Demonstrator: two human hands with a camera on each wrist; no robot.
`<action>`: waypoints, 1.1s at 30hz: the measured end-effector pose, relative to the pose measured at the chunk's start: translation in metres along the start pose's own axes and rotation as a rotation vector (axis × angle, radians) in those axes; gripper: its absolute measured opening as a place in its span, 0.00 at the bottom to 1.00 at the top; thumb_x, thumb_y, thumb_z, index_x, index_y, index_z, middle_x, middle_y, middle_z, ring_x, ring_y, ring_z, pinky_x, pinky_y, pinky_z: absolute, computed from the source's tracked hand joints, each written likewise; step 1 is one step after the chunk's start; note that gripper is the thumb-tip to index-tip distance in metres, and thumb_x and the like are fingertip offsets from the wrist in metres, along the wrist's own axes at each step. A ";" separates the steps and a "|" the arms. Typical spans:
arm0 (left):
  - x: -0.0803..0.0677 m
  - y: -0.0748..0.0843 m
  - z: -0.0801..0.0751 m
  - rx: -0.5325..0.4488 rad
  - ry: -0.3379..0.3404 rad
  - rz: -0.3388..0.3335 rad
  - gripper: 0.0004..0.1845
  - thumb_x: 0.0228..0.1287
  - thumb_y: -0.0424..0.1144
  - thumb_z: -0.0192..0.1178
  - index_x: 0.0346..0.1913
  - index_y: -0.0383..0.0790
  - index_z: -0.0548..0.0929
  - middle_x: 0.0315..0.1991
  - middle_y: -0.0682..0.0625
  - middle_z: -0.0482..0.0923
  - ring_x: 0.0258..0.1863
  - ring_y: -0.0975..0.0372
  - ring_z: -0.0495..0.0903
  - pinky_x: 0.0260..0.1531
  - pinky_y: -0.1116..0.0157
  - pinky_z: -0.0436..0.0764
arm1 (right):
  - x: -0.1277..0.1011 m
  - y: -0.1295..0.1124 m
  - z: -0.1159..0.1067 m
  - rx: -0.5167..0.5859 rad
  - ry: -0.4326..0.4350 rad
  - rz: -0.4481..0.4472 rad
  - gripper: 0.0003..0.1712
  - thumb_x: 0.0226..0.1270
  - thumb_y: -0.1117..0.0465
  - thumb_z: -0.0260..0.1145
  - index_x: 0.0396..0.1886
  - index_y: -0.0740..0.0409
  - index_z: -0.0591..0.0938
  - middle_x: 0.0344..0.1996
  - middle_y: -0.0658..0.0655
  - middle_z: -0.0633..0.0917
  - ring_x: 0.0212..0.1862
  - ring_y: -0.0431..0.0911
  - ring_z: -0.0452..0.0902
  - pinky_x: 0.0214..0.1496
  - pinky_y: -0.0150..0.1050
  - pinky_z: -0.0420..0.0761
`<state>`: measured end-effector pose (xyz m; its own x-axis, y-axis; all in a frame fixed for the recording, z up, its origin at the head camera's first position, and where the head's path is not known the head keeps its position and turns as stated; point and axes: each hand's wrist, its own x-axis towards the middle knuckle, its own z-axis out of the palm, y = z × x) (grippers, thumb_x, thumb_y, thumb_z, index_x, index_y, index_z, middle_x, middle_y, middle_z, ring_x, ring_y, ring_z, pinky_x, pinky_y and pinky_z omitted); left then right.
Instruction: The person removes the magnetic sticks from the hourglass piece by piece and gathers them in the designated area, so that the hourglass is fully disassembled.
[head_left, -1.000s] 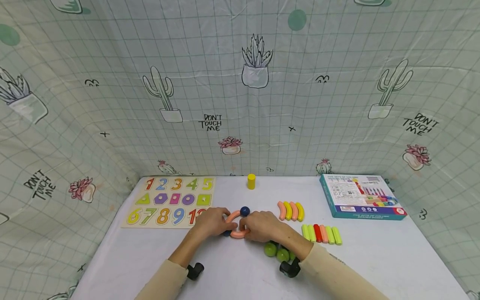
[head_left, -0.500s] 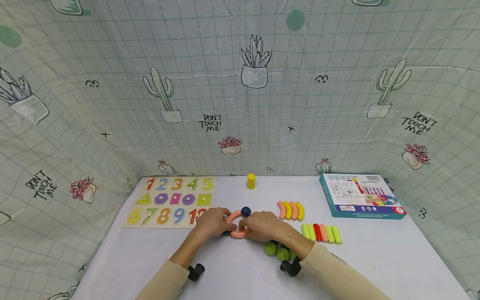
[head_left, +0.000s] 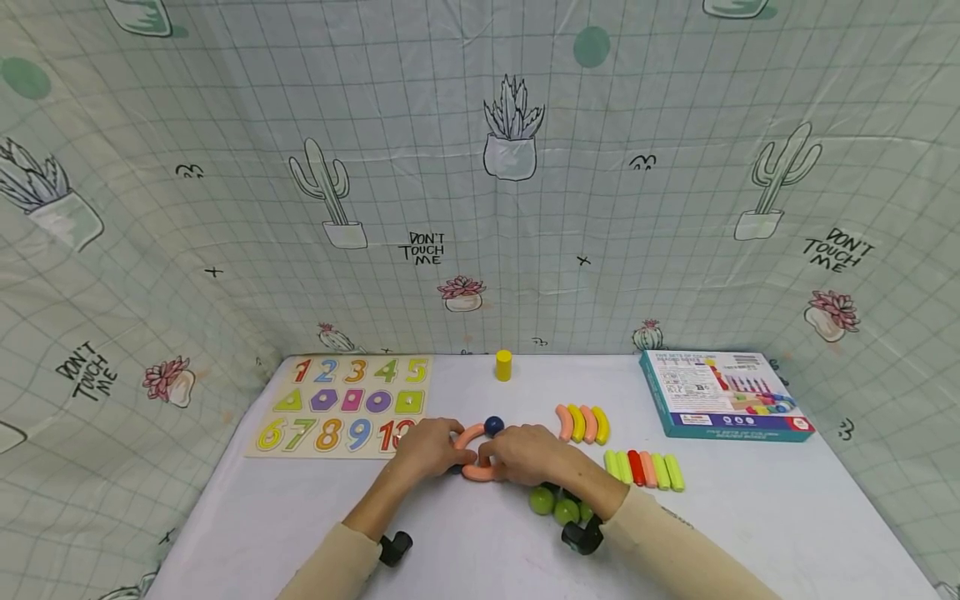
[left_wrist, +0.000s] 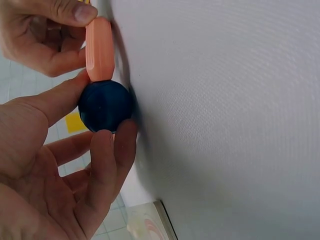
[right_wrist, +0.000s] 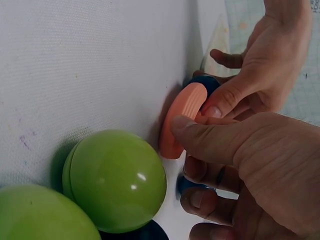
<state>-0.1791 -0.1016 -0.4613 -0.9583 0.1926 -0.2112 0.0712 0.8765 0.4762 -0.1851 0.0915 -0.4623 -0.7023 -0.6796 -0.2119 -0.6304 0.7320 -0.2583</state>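
An orange curved piece (head_left: 471, 440) lies at the middle of the white table (head_left: 300, 517), with a dark blue ball (head_left: 493, 426) at its far end. My left hand (head_left: 450, 457) pinches a second dark blue ball (left_wrist: 105, 106) between thumb and fingers, pressed against the piece's near end (left_wrist: 99, 50). My right hand (head_left: 501, 458) grips the orange piece (right_wrist: 181, 120) with its thumb on top. In the head view the left hand hides most of the second ball.
Green balls (head_left: 553, 504) sit just behind my right wrist (right_wrist: 117, 180). A number puzzle board (head_left: 341, 404) lies at left and a yellow cylinder (head_left: 503, 365) at the back. At right are curved pieces (head_left: 582, 423), straight sticks (head_left: 645, 468) and a teal box (head_left: 720, 393). Cactus-print cloth surrounds the table.
Both hands stay on the orange piece and the ball; only slight finger shifts show.
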 end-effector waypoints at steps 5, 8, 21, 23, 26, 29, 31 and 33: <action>0.000 0.002 0.002 0.016 0.012 -0.004 0.26 0.58 0.52 0.73 0.54 0.38 0.85 0.26 0.52 0.77 0.25 0.60 0.72 0.23 0.65 0.67 | -0.001 0.001 0.000 -0.013 0.000 -0.005 0.07 0.67 0.52 0.71 0.44 0.39 0.86 0.21 0.41 0.77 0.24 0.40 0.71 0.24 0.33 0.71; 0.000 0.003 0.003 0.029 0.017 -0.006 0.27 0.57 0.52 0.73 0.54 0.39 0.85 0.28 0.51 0.79 0.25 0.60 0.73 0.23 0.65 0.67 | -0.002 0.002 0.000 -0.019 0.010 -0.006 0.06 0.67 0.52 0.71 0.43 0.39 0.86 0.23 0.41 0.78 0.24 0.40 0.70 0.24 0.33 0.71; -0.001 0.002 0.003 0.010 0.021 0.008 0.25 0.56 0.51 0.74 0.52 0.40 0.86 0.36 0.49 0.84 0.26 0.59 0.74 0.23 0.65 0.69 | 0.004 0.003 0.005 0.022 0.109 -0.002 0.08 0.66 0.45 0.71 0.39 0.40 0.85 0.18 0.39 0.76 0.22 0.38 0.69 0.21 0.34 0.68; 0.000 0.002 0.003 0.016 0.020 0.009 0.25 0.56 0.51 0.74 0.52 0.40 0.86 0.38 0.49 0.85 0.27 0.59 0.74 0.24 0.65 0.69 | 0.007 0.003 0.006 0.040 0.116 -0.009 0.10 0.65 0.42 0.70 0.36 0.40 0.85 0.19 0.37 0.77 0.22 0.37 0.70 0.21 0.34 0.69; 0.001 0.002 0.004 0.022 0.019 0.017 0.24 0.56 0.51 0.74 0.52 0.41 0.86 0.37 0.49 0.85 0.26 0.60 0.74 0.23 0.65 0.69 | 0.009 0.002 0.006 0.069 0.107 -0.004 0.11 0.66 0.41 0.70 0.32 0.41 0.84 0.20 0.37 0.78 0.22 0.37 0.71 0.21 0.34 0.70; 0.002 0.001 0.005 0.020 0.020 0.030 0.24 0.56 0.50 0.74 0.53 0.41 0.86 0.34 0.50 0.84 0.25 0.60 0.74 0.22 0.66 0.68 | 0.009 0.002 0.005 0.088 0.088 -0.003 0.11 0.67 0.43 0.70 0.31 0.41 0.84 0.21 0.38 0.79 0.23 0.37 0.72 0.22 0.34 0.70; 0.002 0.000 0.005 0.018 0.023 0.041 0.25 0.56 0.50 0.74 0.53 0.40 0.86 0.33 0.50 0.84 0.24 0.60 0.73 0.22 0.66 0.67 | 0.008 0.002 0.003 0.093 0.081 -0.012 0.11 0.67 0.43 0.69 0.31 0.41 0.84 0.22 0.38 0.80 0.24 0.37 0.72 0.23 0.34 0.71; 0.002 0.000 0.004 0.019 0.022 0.052 0.25 0.56 0.50 0.74 0.53 0.40 0.86 0.34 0.50 0.84 0.25 0.60 0.73 0.22 0.66 0.67 | 0.007 0.001 0.002 0.089 0.068 -0.011 0.11 0.67 0.42 0.69 0.32 0.40 0.84 0.22 0.38 0.80 0.23 0.38 0.72 0.23 0.33 0.71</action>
<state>-0.1794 -0.0993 -0.4653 -0.9591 0.2281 -0.1676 0.1259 0.8741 0.4692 -0.1901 0.0880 -0.4658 -0.7184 -0.6803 -0.1452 -0.6082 0.7156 -0.3435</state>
